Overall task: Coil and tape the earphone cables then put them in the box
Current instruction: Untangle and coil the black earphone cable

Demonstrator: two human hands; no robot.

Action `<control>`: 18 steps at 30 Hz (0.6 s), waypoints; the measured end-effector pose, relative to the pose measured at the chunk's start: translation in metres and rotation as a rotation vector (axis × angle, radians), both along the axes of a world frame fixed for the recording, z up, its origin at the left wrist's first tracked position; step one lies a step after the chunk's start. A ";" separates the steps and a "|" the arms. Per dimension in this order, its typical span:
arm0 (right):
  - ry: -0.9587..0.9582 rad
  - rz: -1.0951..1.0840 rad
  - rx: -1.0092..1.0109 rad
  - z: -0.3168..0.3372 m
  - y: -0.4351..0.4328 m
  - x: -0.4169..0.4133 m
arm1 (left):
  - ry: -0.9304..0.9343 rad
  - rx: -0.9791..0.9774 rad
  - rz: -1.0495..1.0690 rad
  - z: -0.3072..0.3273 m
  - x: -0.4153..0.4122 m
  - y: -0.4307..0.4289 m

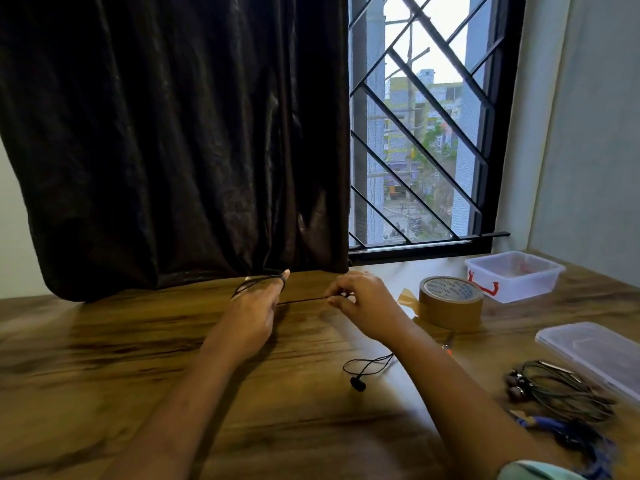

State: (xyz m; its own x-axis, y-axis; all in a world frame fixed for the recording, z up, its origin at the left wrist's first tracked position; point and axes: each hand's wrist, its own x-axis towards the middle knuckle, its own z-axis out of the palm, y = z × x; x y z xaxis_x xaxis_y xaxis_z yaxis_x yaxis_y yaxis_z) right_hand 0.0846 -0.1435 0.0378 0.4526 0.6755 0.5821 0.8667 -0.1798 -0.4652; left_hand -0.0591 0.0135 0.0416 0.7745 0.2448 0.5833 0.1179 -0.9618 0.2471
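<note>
Left hand, fingers straight, carries loops of black cable wound round them. Right hand, just to its right, has a narrow pinch grip on the cable. The strand runs taut, left to right, between them. The earbud end trails on the desk below the right forearm.

The wooden table carries several things, most of them on its right side. A roll of brown tape lies flat at the far right, and just beyond it stands a clear plastic box, open. Its clear lid lies nearer, at the right edge. Beside the lid is a heap of dark earphones, with a blue cable nearer. Near the middle lies a black earphone with a loose loop of wire.
</note>
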 end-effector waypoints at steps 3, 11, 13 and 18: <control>0.132 0.023 0.045 0.001 -0.001 0.000 | 0.033 0.000 0.044 -0.001 -0.002 0.004; 0.265 -0.089 0.183 0.000 -0.002 0.008 | 0.074 -0.246 0.198 -0.006 -0.002 0.011; 0.265 -0.087 0.131 -0.005 0.000 0.009 | 0.146 -0.347 0.187 -0.007 0.000 0.008; 0.221 -0.060 0.086 -0.010 0.006 0.006 | 0.140 -0.401 0.302 0.002 0.000 -0.008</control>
